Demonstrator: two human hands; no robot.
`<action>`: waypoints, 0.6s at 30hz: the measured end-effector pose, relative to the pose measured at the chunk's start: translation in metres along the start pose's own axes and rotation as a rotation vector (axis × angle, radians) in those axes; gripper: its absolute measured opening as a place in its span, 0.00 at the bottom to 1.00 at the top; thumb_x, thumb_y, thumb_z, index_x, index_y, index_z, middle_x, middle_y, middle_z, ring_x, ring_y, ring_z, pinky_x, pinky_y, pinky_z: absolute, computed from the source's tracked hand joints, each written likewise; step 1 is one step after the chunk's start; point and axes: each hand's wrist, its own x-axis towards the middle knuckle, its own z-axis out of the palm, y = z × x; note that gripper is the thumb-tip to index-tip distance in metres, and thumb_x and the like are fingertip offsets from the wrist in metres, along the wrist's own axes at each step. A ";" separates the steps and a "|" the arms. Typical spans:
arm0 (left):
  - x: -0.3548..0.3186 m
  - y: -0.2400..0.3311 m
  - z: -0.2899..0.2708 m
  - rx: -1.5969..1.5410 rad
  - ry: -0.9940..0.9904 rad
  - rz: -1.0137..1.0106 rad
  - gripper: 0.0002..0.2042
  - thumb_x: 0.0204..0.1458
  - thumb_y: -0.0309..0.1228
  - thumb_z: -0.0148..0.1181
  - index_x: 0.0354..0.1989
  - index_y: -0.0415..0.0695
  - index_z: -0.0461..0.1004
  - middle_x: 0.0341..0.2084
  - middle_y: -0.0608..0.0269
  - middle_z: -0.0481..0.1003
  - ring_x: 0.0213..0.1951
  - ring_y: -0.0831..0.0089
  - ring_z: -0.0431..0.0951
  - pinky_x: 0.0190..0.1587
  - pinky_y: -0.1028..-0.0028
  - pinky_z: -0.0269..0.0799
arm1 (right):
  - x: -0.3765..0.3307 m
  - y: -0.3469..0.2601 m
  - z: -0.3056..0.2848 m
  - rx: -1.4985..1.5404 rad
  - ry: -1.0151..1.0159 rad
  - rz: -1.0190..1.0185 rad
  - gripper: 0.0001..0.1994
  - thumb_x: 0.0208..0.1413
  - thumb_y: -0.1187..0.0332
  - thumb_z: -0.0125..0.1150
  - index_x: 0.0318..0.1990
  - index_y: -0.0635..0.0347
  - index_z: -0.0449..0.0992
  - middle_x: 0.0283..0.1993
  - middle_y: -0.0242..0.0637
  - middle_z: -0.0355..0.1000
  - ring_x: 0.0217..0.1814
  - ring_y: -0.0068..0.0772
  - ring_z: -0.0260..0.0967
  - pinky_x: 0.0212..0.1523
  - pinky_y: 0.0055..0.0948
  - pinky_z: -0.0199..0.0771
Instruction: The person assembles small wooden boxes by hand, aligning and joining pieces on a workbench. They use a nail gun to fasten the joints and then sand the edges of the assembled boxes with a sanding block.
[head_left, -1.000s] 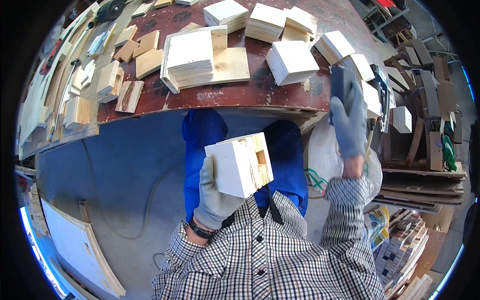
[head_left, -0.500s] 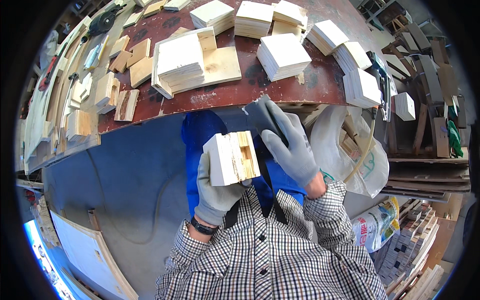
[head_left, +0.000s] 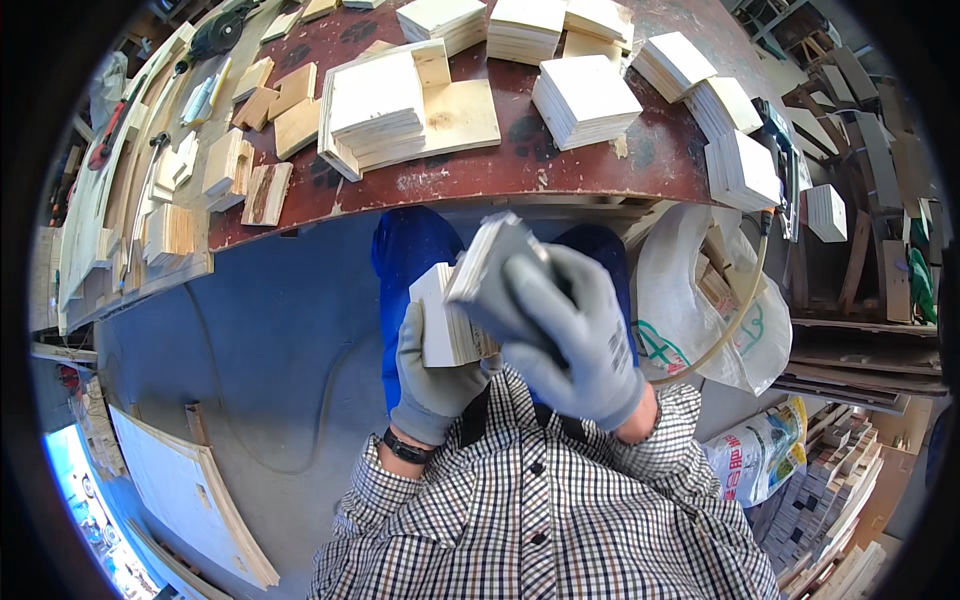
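Note:
My gloved left hand point(head_left: 430, 385) is wrapped round a pale plywood block point(head_left: 432, 318), holding it upright in front of my chest. In my gloved right hand point(head_left: 585, 335) is a dark grey sanding block point(head_left: 497, 278) with layered wood showing at its edge. It overlaps the upper right part of the plywood block in view and hides that face; whether the two touch I cannot tell. Slight motion blur lies on the right fingers.
Ahead is a red-brown worktable point(head_left: 665, 165) bearing several plywood stacks point(head_left: 588, 105) and an L-shaped wooden piece point(head_left: 460, 110). A power tool point(head_left: 780, 150) with a yellowish hose point(head_left: 735, 310) lies at its right. A white sack of offcuts point(head_left: 670, 265) stands below. Boards lean at lower left.
My right hand has brought the sanding block down and left, over the plywood block. The left hand still holds the block, now turned slightly. The view has shifted a little.

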 end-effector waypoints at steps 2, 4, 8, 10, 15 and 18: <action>0.003 0.001 0.034 0.134 0.213 0.050 0.35 0.70 0.61 0.42 0.76 0.51 0.61 0.68 0.57 0.70 0.69 0.57 0.71 0.66 0.54 0.73 | -0.001 -0.013 0.000 -0.059 -0.175 -0.032 0.33 0.57 0.52 0.69 0.70 0.47 0.74 0.67 0.55 0.66 0.61 0.55 0.69 0.62 0.49 0.67; 0.005 0.004 0.028 -0.020 0.170 -0.022 0.36 0.69 0.63 0.43 0.75 0.51 0.62 0.65 0.59 0.72 0.65 0.62 0.73 0.55 0.61 0.79 | -0.003 0.005 0.005 -0.109 -0.146 0.042 0.34 0.57 0.53 0.69 0.72 0.46 0.72 0.67 0.54 0.66 0.61 0.54 0.69 0.61 0.49 0.67; 0.003 0.004 0.019 -0.119 0.212 -0.122 0.36 0.65 0.68 0.45 0.75 0.59 0.65 0.66 0.62 0.72 0.57 0.67 0.75 0.45 0.69 0.74 | -0.007 0.041 0.006 0.046 0.022 0.258 0.34 0.59 0.59 0.66 0.72 0.63 0.68 0.61 0.59 0.71 0.60 0.59 0.69 0.62 0.49 0.70; 0.003 0.002 0.000 -0.246 -0.033 -0.105 0.37 0.67 0.68 0.43 0.76 0.57 0.63 0.68 0.59 0.70 0.64 0.63 0.73 0.53 0.63 0.76 | -0.005 0.014 -0.003 0.063 -0.015 0.119 0.33 0.59 0.56 0.68 0.71 0.58 0.72 0.63 0.58 0.69 0.62 0.57 0.70 0.63 0.50 0.68; 0.004 0.010 0.019 -0.163 0.034 -0.090 0.37 0.68 0.65 0.41 0.78 0.57 0.60 0.71 0.60 0.68 0.63 0.61 0.74 0.50 0.64 0.75 | -0.006 0.013 0.000 -0.132 -0.155 0.060 0.33 0.58 0.52 0.68 0.71 0.49 0.72 0.64 0.53 0.68 0.58 0.53 0.71 0.60 0.48 0.69; -0.006 0.008 0.023 -0.133 0.202 -0.099 0.38 0.65 0.69 0.45 0.75 0.59 0.66 0.69 0.65 0.72 0.57 0.64 0.75 0.42 0.68 0.70 | 0.004 0.040 0.006 -0.028 -0.050 0.230 0.34 0.59 0.59 0.66 0.72 0.61 0.69 0.63 0.55 0.69 0.59 0.57 0.70 0.61 0.51 0.70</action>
